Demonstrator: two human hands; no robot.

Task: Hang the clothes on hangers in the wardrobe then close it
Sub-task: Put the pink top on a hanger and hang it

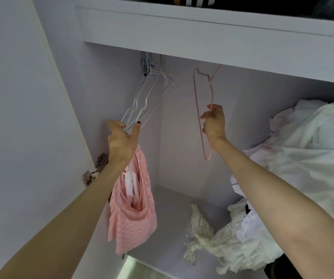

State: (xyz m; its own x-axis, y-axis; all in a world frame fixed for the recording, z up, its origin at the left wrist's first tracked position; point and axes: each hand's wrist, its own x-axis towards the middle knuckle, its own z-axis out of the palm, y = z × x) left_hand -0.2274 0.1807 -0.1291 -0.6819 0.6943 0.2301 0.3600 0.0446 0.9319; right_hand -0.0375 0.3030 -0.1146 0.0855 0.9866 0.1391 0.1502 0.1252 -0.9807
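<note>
Open pale lilac wardrobe (182, 117), seen from below. Left hand (121, 137) at 9 o'clock, fingers clamped on the lower ends of a bunch of thin white wire hangers (142, 99) hooked up at 11 o'clock; pink checked garment (132, 208) dangles beneath that hand. Right hand (214, 123) at centre, fingers closed around a pink hanger (197, 109), hook up at 12 o'clock. White crumpled clothes (302, 168) piled at 3 o'clock, cream lacy cloth (200, 228) at 5 o'clock. Metal hinge (93, 172) at 8 o'clock. No readable writing.
</note>
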